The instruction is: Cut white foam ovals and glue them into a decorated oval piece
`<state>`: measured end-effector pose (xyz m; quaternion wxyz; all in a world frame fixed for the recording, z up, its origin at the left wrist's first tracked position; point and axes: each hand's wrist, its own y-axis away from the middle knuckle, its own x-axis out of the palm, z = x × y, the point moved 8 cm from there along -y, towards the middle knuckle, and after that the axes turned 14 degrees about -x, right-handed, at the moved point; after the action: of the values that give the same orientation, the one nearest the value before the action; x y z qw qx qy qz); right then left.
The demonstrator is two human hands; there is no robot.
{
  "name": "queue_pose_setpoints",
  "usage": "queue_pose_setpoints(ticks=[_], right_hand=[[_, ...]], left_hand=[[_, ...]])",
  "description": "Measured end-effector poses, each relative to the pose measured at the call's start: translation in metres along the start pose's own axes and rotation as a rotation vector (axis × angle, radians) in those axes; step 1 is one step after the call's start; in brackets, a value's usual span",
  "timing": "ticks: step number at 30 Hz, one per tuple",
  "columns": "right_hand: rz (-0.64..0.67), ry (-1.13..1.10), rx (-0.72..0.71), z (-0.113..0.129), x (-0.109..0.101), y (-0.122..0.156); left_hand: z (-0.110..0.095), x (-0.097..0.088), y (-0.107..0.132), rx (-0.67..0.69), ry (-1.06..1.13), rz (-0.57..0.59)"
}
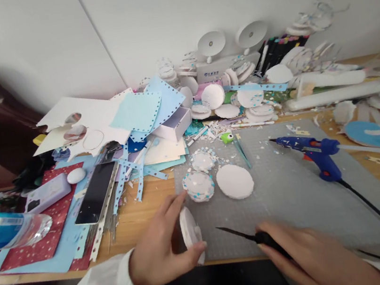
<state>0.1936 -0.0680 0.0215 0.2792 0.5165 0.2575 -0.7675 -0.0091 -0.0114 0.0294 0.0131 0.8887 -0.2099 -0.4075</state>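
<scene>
My left hand (163, 249) holds a white foam disc (190, 232) on edge at the near rim of the grey cutting mat (290, 194), thumb under it and fingers stretched behind it. My right hand (310, 258) grips a black-handled tool (250, 236) whose thin dark tip points left toward that disc. Just beyond lie a plain white disc (235, 181) and two discs trimmed with blue and white bits (199, 185).
A blue glue gun (315, 154) with a black cord lies on the mat at the right. A phone (95, 192), a purple device (48, 193), a water bottle (6, 229) and coloured paper sheets crowd the left. Foam discs, paper strips and boxes pile along the wall.
</scene>
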Motion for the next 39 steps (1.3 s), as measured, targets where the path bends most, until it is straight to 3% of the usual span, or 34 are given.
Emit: queue_pose_setpoints(ticks=[3,10,15,25,39], right_hand=[[0.022,-0.013,0.001,0.003,0.005,-0.004],[0.042,-0.020,-0.032,0.024,0.011,-0.032],[0.055,-0.021,-0.012,0.030,0.016,-0.045],[0.093,-0.015,-0.018,0.030,0.020,-0.047],[0.248,0.076,-0.058,0.039,0.035,-0.058]], left_hand=[[-0.001,-0.006,0.005,-0.024,0.143,-0.090],[0.017,0.004,0.003,-0.305,0.521,-0.213],[0.016,0.004,-0.004,-0.293,0.629,-0.372],[0.016,0.002,-0.005,-0.186,0.531,-0.412],[0.005,-0.005,-0.001,-0.094,0.284,-0.467]])
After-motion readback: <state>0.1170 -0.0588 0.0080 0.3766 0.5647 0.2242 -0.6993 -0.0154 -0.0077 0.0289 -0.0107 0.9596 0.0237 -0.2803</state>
